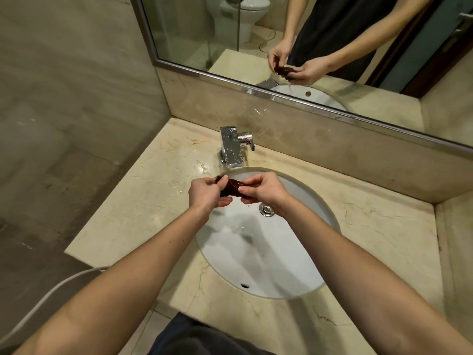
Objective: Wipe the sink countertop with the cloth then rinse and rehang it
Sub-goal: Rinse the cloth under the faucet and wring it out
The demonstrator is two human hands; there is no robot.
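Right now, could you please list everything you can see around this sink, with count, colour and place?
basin: one, white, oval, centre of view
countertop: one, beige marble, around the basin
drain: one, silver, in the basin's bottom
faucet: one, chrome, on the countertop behind the basin
cloth: one, dark reddish-brown, bunched over the basin's far edge, below the faucet
mirror: one, metal-framed, on the wall above the backsplash
toilet: one, white, seen reflected in the mirror
hose: one, white, lower left beside the countertop
left hand: one, holds the cloth's left end
right hand: one, holds the cloth's right end
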